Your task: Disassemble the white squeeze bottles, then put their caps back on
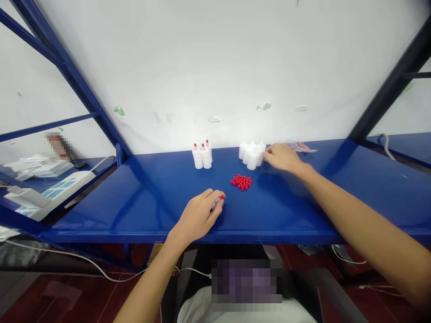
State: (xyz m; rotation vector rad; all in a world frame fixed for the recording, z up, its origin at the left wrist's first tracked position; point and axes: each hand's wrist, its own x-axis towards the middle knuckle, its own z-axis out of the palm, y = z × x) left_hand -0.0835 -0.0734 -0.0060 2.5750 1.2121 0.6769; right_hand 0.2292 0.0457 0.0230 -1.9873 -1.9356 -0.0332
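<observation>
My left hand (203, 212) is closed around a small white bottle (215, 203) with a red tip, over the front part of the blue table. At the back, my right hand (281, 157) has its fingertips against the right side of a cluster of white bottles (251, 154) without red tips; what is between the fingers is too small to tell. Left of that cluster stand several white bottles with red tips (203, 155), upright and close together. A pile of small red caps (241, 182) lies on the table between my hands.
Beyond my right hand lies a clear plastic bag with red contents (302, 147). Blue frame posts (97, 107) rise at both sides of the blue table (141, 197), against a white wall. A white power strip (60, 190) with cables is at the left.
</observation>
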